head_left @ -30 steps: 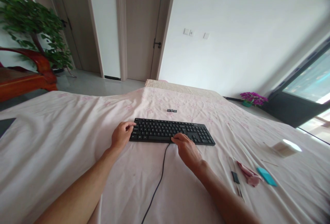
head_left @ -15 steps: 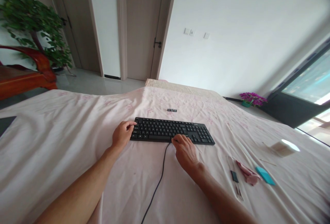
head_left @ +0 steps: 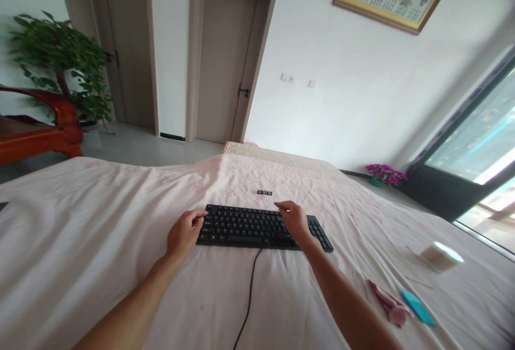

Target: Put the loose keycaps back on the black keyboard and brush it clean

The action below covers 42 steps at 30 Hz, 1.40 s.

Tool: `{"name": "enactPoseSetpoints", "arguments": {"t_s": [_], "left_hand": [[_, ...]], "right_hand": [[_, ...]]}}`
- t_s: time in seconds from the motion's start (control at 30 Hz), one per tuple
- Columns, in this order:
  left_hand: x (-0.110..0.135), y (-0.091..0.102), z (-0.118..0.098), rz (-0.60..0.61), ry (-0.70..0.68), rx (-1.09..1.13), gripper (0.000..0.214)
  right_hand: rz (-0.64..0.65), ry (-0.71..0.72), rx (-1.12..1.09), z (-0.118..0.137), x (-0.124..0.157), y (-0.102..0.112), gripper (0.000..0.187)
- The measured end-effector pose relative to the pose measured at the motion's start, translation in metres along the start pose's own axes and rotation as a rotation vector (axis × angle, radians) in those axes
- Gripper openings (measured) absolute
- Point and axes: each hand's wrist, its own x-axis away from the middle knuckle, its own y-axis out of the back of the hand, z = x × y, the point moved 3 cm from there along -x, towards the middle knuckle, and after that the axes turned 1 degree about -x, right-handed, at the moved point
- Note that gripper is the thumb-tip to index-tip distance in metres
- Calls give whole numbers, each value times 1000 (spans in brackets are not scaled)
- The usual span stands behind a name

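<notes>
1. A black keyboard (head_left: 241,226) lies on the pink sheet (head_left: 201,301).
2. The left hand (head_left: 182,233) touches its left end; I can't tell if it pinches.
3. The right hand (head_left: 295,221) is over the keyboard, near three little keys (head_left: 264,192); I can't tell if it pinches.

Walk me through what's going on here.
A person is handling a black keyboard on a pinkish cloth. The left hand is at its left edge; the right hand is above its right part, fingers pointing leftward. Three small black pieces lie just beyond it.
</notes>
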Motion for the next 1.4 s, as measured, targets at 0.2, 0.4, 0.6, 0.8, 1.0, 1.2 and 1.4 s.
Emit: {"name": "enactPoseSetpoints", "arguments": {"t_s": [0.2, 0.4, 0.6, 0.8, 1.0, 1.2, 1.4], "left_hand": [[-2, -3, 3, -11, 2, 32, 27], [-3, -3, 4, -3, 18, 47, 27], [-4, -2, 2, 7, 50, 41, 26], [-4, -2, 1, 6, 80, 32, 25], [-4, -2, 1, -14, 66, 23, 25], [-4, -1, -1, 0, 74, 4, 25], [-3, 0, -2, 14, 82, 11, 26]], "right_hand": [[6, 6, 150, 6, -44, -23, 24], [19, 41, 275, 7, -72, -44, 24], [78, 144, 390, 15, -95, -63, 23], [175, 258, 509, 26, -106, -79, 25], [285, 311, 573, 30, -109, -85, 25], [364, 244, 561, 24, -102, -81, 29], [360, 121, 489, 21, -95, -77, 27]]}}
